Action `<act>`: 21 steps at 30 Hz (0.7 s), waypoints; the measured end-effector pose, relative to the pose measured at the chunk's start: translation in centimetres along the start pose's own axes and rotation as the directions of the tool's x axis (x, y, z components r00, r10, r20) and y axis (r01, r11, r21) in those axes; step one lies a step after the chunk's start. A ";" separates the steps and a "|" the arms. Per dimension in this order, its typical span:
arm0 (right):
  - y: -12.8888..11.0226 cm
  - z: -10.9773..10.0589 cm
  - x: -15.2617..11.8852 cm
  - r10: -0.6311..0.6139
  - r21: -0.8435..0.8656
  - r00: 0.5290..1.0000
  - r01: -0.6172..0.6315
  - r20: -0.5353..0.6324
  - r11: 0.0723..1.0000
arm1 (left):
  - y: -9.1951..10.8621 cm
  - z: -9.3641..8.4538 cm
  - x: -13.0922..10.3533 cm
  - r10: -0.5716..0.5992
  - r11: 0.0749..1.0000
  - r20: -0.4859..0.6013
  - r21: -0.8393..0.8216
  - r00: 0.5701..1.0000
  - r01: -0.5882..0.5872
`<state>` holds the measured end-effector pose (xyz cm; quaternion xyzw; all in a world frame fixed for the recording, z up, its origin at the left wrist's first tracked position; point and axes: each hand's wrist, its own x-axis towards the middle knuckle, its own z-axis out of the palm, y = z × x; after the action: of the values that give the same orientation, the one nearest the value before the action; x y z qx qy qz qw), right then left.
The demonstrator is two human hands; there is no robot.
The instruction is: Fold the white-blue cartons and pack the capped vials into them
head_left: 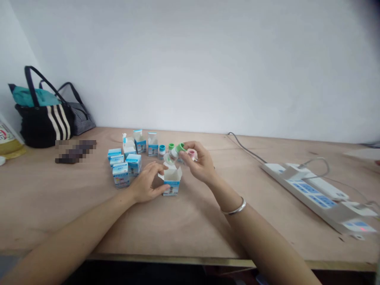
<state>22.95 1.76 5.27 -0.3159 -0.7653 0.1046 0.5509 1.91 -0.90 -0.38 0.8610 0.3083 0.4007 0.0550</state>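
With thumb and fingers, my left hand [150, 182] grips a small blue and white carton [171, 188] that stands on the table, its top flaps raised. Above the carton's mouth, my right hand [198, 160] pinches a small bottle with a green cap [179, 148], held tilted. Behind the hands stand a blue-capped bottle [162, 149] and another green-capped bottle [171, 146]. A pink-capped bottle [192, 153] is partly hidden by my right fingers. Left of my left hand sit several closed cartons [120, 175]. Farther back are several cartons with raised flaps [152, 148].
A white power strip [317, 198] with plugged-in chargers lies at the right, a grey cable [246, 148] running from it to the wall. On the left are a black striped bag [47, 122], a blurred dark object [77, 151] and a bottle of yellow liquid [10, 144].
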 end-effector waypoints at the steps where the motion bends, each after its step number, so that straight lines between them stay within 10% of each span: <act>1: -0.6 -0.4 -0.4 -0.060 -0.014 0.998 0.060 0.034 0.998 | 0.0 0.0 0.0 0.000 1.000 -0.004 -0.004 1.000 0.000; 11: -1.0 0.4 -2.9 -0.157 -0.003 0.896 0.174 0.415 0.985 | -0.1 0.3 -0.3 -0.003 1.000 0.012 -0.030 1.000 0.003; 15: -0.8 0.6 -3.1 -0.128 -0.024 0.906 0.150 0.403 0.988 | -0.1 0.3 -0.3 -0.011 1.000 0.005 -0.026 1.000 0.011; 19: -0.2 -0.8 -2.5 0.159 -0.335 0.956 -0.070 0.246 0.940 | 0.1 0.2 -0.2 0.026 1.000 0.028 -0.009 0.999 -0.026; 21: 0.4 -1.9 -2.2 0.399 -0.636 0.906 -0.226 0.140 0.737 | 0.2 0.1 -0.1 0.043 0.999 0.029 -0.002 0.999 -0.042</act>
<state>25.21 0.38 4.05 -0.5834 -0.7600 -0.0126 0.2860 2.02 -1.09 -0.47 0.8731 0.2889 0.3894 0.0514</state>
